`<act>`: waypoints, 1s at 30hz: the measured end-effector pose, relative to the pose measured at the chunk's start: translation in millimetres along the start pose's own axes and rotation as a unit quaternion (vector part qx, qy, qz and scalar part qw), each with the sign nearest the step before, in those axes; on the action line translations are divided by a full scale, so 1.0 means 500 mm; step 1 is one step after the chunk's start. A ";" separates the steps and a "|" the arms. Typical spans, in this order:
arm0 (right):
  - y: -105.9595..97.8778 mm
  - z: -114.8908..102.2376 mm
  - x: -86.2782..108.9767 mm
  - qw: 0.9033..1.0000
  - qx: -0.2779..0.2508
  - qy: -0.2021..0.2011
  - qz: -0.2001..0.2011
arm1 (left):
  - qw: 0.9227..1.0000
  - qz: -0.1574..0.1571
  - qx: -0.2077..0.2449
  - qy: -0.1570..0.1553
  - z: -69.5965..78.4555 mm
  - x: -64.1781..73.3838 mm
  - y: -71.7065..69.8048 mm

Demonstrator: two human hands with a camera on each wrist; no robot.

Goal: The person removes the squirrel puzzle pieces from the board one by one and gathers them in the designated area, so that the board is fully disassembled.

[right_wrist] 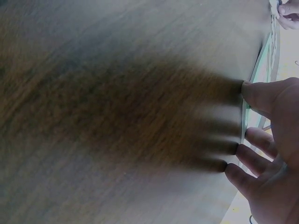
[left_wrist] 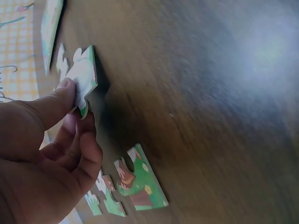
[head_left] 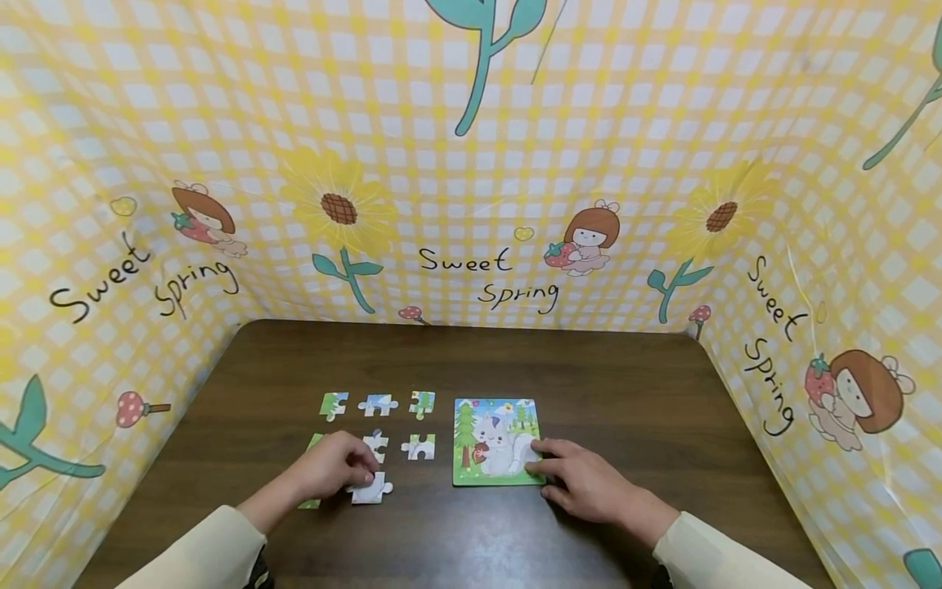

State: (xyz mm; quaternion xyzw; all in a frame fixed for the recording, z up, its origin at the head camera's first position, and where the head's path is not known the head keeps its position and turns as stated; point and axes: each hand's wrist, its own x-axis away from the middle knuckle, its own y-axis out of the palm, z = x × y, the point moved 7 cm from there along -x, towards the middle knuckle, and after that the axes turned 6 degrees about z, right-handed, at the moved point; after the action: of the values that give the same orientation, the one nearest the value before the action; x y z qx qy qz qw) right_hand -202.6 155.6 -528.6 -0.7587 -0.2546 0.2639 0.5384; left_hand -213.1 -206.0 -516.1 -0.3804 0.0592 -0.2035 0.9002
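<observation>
In the head view my left hand (head_left: 333, 468) pinches a pale grey and white jigsaw piece (head_left: 371, 489) at the front of a group of loose pieces. The left wrist view shows this piece tilted up off the table, thumb on its printed face, its edge green. My right hand (head_left: 589, 483) touches the right edge of a square squirrel picture (head_left: 493, 446) with fairly straight fingers. In the right wrist view the thumb and fingertips rest along that edge. Part of a green piece (head_left: 311, 501) shows beneath the left wrist, partly hidden by it.
Several jigsaw pieces lie in loose rows left of the picture, among them a tree piece (head_left: 334, 405), a blue and white piece (head_left: 379, 405) and a white and green piece (head_left: 419, 447). Yellow checked cloth (head_left: 471, 188) surrounds the brown table (head_left: 589, 368).
</observation>
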 end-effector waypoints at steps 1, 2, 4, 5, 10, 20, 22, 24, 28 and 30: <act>0.000 0.000 0.000 1.000 0.000 0.000 0.000 | 1.000 0.002 -0.010 0.003 0.000 0.001 0.000; -0.001 0.000 0.000 1.000 0.000 0.001 -0.001 | 1.000 0.005 -0.022 0.006 -0.002 0.002 0.000; -0.001 0.000 0.001 1.000 -0.001 0.001 -0.002 | 0.999 0.008 -0.042 0.007 -0.006 0.003 0.001; -0.001 0.000 0.001 1.000 -0.001 0.002 -0.003 | 0.999 0.011 -0.050 0.009 -0.008 0.004 0.002; -0.001 0.000 0.001 1.000 -0.003 0.003 -0.009 | 0.997 0.024 -0.075 0.008 -0.014 0.007 0.004; -0.001 0.000 0.002 1.000 -0.005 0.007 -0.013 | 0.995 0.039 -0.096 -0.005 -0.004 0.008 0.001; 0.000 0.001 0.001 1.000 -0.005 0.007 -0.014 | 0.993 0.044 -0.105 -0.015 -0.002 0.004 -0.003; 0.000 0.001 0.001 1.000 -0.005 0.008 -0.015 | 0.990 0.058 -0.128 -0.024 0.000 -0.003 -0.010; 0.000 0.001 0.001 1.000 -0.002 0.008 -0.017 | 0.978 0.087 -0.188 -0.034 0.003 -0.020 -0.022; 0.000 0.001 0.001 1.000 -0.003 0.008 -0.018 | 0.971 0.091 -0.220 -0.030 0.003 -0.027 -0.022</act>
State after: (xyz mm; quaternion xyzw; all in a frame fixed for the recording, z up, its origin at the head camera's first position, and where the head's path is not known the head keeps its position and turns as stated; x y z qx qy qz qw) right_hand -202.4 156.3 -528.7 -0.7580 -0.2645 0.2473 0.5425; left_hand -228.4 -206.4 -507.9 -0.5684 0.1100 -0.0907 0.8103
